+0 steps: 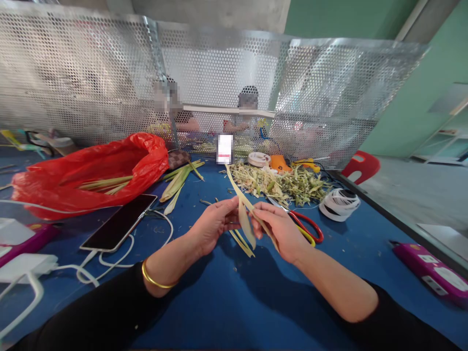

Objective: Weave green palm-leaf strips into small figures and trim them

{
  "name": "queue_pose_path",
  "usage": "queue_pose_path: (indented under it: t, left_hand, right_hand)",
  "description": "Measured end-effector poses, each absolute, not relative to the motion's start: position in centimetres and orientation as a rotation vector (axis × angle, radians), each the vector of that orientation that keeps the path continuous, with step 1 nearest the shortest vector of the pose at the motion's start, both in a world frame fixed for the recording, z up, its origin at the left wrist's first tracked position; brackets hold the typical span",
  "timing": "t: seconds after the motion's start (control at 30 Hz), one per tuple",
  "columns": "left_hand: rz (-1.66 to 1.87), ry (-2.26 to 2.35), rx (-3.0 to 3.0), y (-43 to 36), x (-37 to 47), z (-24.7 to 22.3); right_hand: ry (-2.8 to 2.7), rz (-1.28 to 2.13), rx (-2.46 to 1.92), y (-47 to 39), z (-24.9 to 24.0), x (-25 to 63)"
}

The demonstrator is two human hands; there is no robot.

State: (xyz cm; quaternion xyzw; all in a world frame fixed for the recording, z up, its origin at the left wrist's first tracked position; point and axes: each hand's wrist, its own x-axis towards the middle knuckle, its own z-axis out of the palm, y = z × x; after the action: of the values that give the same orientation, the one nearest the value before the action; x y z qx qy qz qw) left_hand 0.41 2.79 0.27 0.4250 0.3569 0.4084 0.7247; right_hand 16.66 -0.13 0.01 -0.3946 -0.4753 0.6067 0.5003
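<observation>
Between my two hands is a pale, dry plant leaf strip [247,225], with a long thin part running up and away from me. My left hand [218,222], a gold bangle at its wrist, pinches it from the left. On the other side, my right hand [277,225] has its fingers closed on the same leaf. Several narrow yellow-green strips [243,244] lie on the table below the hands. Scissors with red and yellow handles [309,226] rest just beyond my right hand, their blades partly hidden.
A red plastic bag [91,183] holds long stalks; more leaves [178,181] lie beside it. A phone [120,223] with white cables is at left. Plant scraps [278,183], a white roll [339,204] and a purple device [431,273] are at right. Perforated metal [219,63] separates two people behind.
</observation>
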Motion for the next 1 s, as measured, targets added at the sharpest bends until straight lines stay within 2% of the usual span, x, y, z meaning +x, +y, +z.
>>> queue_pose_path:
  t: [0.17,0.37,1.0]
  left_hand:
    - [1.051,0.823,1.043,2.7,0.5,0.0]
    - [0.922,0.861,1.217,2.4,0.4,0.2]
    - [0.944,0.907,1.16,2.5,0.2,1.1]
  right_hand:
    - [-1.248,1.54,-0.996,-0.7,0.0,16.3]
    - [-1.268,1.469,-1.07,-0.8,0.4,16.0]
    - [-1.22,1.474,-0.951,-0.5,1.3,17.2]
